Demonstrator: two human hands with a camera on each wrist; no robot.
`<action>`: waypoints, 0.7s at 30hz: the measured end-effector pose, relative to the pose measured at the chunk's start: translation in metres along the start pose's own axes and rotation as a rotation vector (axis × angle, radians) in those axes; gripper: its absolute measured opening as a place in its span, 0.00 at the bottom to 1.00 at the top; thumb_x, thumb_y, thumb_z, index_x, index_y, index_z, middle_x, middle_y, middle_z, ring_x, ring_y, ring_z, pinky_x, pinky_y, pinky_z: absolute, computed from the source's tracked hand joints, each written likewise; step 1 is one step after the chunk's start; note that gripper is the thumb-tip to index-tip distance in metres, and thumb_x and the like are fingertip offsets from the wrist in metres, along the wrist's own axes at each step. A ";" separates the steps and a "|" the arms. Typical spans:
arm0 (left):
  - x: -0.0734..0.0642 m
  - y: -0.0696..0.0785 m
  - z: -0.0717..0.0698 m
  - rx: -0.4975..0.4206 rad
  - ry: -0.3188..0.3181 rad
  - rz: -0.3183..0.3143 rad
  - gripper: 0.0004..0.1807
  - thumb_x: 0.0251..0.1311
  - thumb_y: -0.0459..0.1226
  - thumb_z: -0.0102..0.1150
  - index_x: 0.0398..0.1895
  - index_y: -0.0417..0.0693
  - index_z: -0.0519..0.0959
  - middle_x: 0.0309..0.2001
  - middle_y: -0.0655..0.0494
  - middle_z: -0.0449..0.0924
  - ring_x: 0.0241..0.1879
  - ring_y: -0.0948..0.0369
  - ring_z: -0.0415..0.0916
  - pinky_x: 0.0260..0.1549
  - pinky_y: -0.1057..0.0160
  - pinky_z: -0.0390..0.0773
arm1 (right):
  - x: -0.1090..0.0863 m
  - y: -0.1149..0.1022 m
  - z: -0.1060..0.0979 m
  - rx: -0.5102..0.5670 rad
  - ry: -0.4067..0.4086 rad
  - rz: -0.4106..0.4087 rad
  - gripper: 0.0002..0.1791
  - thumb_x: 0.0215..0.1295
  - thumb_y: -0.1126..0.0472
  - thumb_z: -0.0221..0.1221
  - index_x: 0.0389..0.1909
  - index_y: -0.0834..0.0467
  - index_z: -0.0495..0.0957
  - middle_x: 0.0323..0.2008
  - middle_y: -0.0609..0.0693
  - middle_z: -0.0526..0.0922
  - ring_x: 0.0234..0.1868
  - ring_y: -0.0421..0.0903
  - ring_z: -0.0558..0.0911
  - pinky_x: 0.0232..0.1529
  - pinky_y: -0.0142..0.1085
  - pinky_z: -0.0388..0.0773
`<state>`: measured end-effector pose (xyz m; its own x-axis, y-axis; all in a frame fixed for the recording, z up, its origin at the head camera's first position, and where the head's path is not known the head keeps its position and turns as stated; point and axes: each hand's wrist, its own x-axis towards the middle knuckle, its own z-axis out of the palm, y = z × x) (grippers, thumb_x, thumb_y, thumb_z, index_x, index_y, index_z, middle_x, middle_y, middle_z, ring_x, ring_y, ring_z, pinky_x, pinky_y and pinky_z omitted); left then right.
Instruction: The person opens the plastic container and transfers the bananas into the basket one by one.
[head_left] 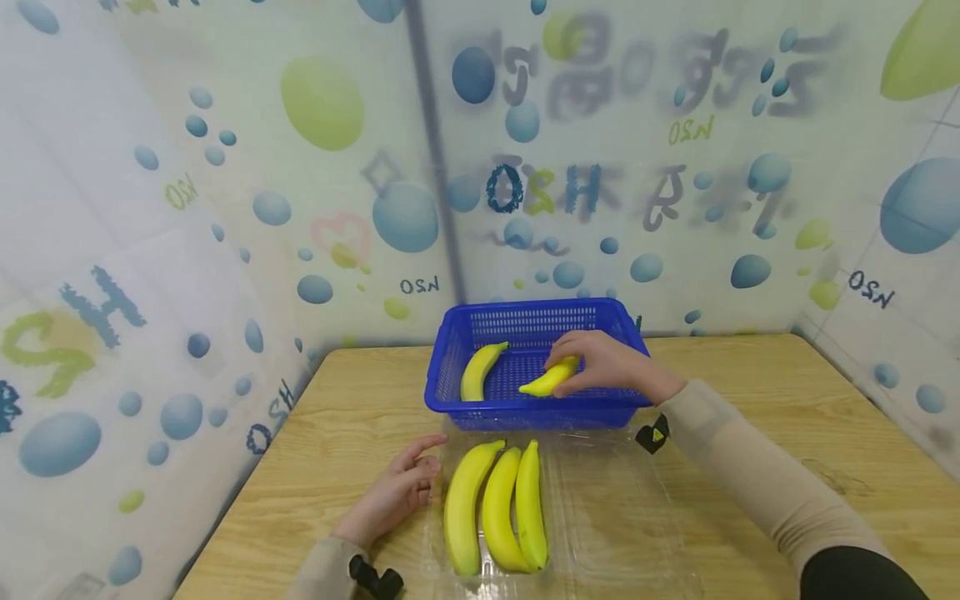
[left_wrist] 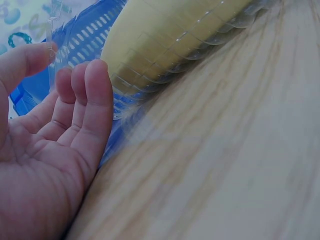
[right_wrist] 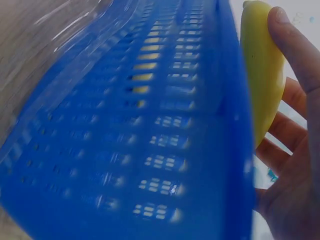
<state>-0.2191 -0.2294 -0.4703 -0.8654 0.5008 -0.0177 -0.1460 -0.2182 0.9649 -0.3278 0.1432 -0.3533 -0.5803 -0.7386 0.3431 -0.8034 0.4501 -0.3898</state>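
Note:
In the head view my right hand (head_left: 600, 362) grips a yellow banana (head_left: 551, 379) over the blue plastic basket (head_left: 525, 406). In the right wrist view the held banana (right_wrist: 261, 70) shows above the basket rim, with the thumb on one side and fingers on the other. Another banana (head_left: 480, 372) lies in the basket's left part. My left hand (head_left: 393, 492) rests at the left edge of a clear plastic tray (head_left: 615, 517), fingers loosely bent, fingertips (left_wrist: 97, 75) right at its wall. Three bananas (head_left: 463, 508) lie side by side in the tray's left half.
The tray stands on a wooden table (head_left: 750, 417), directly in front of the basket. Behind the basket hangs a pale curtain (head_left: 360, 192) printed with blue and green drops, which also runs along both sides. A black wrist mount (head_left: 652, 435) sits beside the right sleeve.

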 end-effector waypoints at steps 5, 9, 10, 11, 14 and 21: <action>0.000 0.000 0.000 0.000 -0.001 -0.003 0.30 0.71 0.29 0.43 0.72 0.34 0.46 0.37 0.58 0.71 0.30 0.65 0.74 0.35 0.64 0.80 | -0.003 0.010 0.001 -0.011 -0.005 0.041 0.22 0.51 0.46 0.72 0.43 0.54 0.85 0.43 0.45 0.82 0.43 0.45 0.78 0.42 0.43 0.79; 0.002 0.000 0.000 0.003 0.000 -0.005 0.30 0.71 0.29 0.43 0.72 0.34 0.47 0.37 0.58 0.71 0.31 0.65 0.74 0.35 0.64 0.80 | -0.007 0.017 0.001 -0.009 -0.013 0.058 0.21 0.51 0.46 0.71 0.43 0.54 0.85 0.42 0.46 0.82 0.42 0.46 0.78 0.41 0.47 0.79; 0.002 0.000 0.000 0.005 -0.001 -0.005 0.30 0.71 0.29 0.43 0.73 0.35 0.47 0.37 0.58 0.71 0.31 0.65 0.74 0.35 0.63 0.80 | -0.008 0.018 0.002 -0.008 -0.015 0.062 0.21 0.51 0.47 0.72 0.43 0.54 0.85 0.42 0.46 0.82 0.42 0.46 0.78 0.41 0.48 0.79; 0.002 0.000 0.000 0.006 -0.002 -0.004 0.30 0.71 0.29 0.43 0.73 0.35 0.47 0.37 0.58 0.71 0.31 0.65 0.74 0.36 0.63 0.80 | -0.009 0.019 0.002 -0.007 -0.016 0.064 0.21 0.51 0.47 0.72 0.43 0.54 0.85 0.42 0.46 0.82 0.42 0.46 0.78 0.41 0.48 0.79; 0.002 0.000 0.001 0.010 -0.002 -0.004 0.31 0.71 0.29 0.43 0.73 0.34 0.47 0.38 0.58 0.71 0.31 0.65 0.74 0.36 0.63 0.80 | -0.010 0.024 0.003 -0.006 -0.016 0.070 0.20 0.51 0.48 0.72 0.42 0.54 0.85 0.41 0.45 0.82 0.40 0.45 0.78 0.39 0.47 0.79; 0.000 0.001 0.002 0.023 0.021 -0.011 0.31 0.71 0.30 0.44 0.72 0.35 0.47 0.38 0.57 0.70 0.31 0.66 0.73 0.36 0.63 0.80 | -0.013 0.034 0.007 -0.008 -0.036 0.108 0.20 0.51 0.46 0.72 0.42 0.53 0.85 0.40 0.43 0.82 0.39 0.42 0.77 0.39 0.38 0.77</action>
<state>-0.2187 -0.2278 -0.4688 -0.8738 0.4851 -0.0338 -0.1448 -0.1932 0.9704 -0.3466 0.1652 -0.3769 -0.6585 -0.7030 0.2686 -0.7376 0.5321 -0.4157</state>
